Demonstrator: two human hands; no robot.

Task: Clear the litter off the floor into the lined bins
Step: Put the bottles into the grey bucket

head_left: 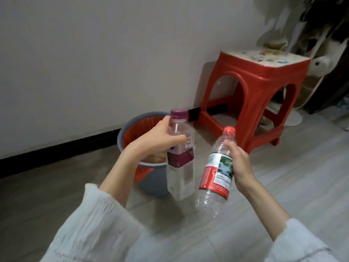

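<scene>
Right, on the head view I have my left hand (160, 137) curled round the upper body of a clear bottle with a purple cap (179, 157), held upright just in front of the grey bin (149, 178) with its red liner. My right hand (239, 163) grips the shoulder of a crinkled red-capped bottle (217, 173), tilted, over the tiled floor (283, 186). A red plastic stool (251, 87) stands near the wall.
</scene>
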